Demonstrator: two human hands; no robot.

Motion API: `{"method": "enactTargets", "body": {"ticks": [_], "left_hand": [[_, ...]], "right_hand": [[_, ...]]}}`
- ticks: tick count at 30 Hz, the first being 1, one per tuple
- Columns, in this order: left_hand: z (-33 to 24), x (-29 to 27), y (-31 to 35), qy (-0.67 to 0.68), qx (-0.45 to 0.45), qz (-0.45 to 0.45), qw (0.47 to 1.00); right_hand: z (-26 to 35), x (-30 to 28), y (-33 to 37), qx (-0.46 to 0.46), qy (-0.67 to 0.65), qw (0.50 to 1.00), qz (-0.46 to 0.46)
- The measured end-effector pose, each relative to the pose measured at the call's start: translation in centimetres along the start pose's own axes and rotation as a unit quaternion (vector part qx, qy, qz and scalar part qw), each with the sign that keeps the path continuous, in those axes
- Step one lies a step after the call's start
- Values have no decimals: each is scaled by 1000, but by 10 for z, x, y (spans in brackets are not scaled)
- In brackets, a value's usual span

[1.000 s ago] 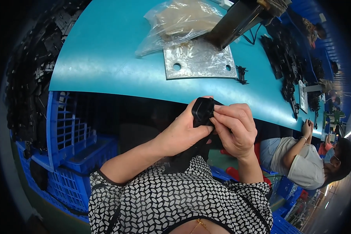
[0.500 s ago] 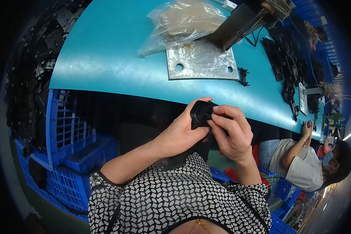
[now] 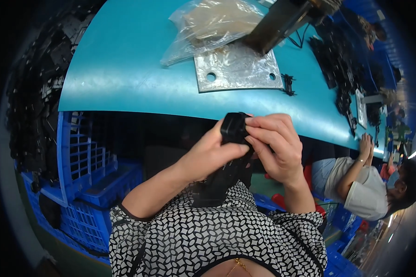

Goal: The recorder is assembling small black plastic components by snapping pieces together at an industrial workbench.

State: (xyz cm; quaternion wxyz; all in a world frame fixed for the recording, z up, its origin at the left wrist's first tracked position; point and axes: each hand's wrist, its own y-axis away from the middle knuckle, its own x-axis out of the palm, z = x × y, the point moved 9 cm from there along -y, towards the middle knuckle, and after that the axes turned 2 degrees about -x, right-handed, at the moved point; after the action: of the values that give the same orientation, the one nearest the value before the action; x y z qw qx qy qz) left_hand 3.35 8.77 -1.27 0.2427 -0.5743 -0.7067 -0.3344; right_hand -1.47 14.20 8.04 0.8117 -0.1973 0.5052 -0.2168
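Observation:
A long black plastic part (image 3: 232, 128) is held in front of me, just off the near edge of the table. My left hand (image 3: 203, 156) is wrapped round it, thumb across its near side. Below that hand a dark length, seemingly of the same part, runs back toward my patterned top. My right hand (image 3: 279, 147) is closed, thumb and fingers pinched at the part's right side. Whether a small piece sits between those fingertips is hidden.
On the teal table (image 3: 125, 87) stand a metal press (image 3: 282, 27) with a drilled base plate (image 3: 238, 74) and a clear plastic bag (image 3: 212, 27). Small black pieces (image 3: 288, 85) lie beside the plate. Blue crates (image 3: 85, 221) and heaped black parts (image 3: 41, 92) are left; a co-worker (image 3: 360, 189) sits right.
The black part has tilted in my hands, so more of its length shows below the left hand. My right fingers have shifted slightly up and left on it. The view has moved a little.

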Motion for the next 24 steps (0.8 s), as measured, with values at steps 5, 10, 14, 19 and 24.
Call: {"method": "enactTargets", "body": {"ticks": [5,10,14,19,24], "left_hand": [[1,-9,-5,68,-67,-3,995],[4,-22,-5,81,-91,-71,990],[3,-23,-7,80,-81,-87,990],[4,-17,-9,100,-72,-74,990],[4,-17,-11,63,-66,-81,993]], "right_hand": [[-5,6,-16,-17,-55,997,55],[-63,-19,0,161,-302,938,-62],[-53,-9,11,167,-230,959,-12],[-44,11,14,182,-230,956,30],[-44,12,12,188,-223,956,37]]}}
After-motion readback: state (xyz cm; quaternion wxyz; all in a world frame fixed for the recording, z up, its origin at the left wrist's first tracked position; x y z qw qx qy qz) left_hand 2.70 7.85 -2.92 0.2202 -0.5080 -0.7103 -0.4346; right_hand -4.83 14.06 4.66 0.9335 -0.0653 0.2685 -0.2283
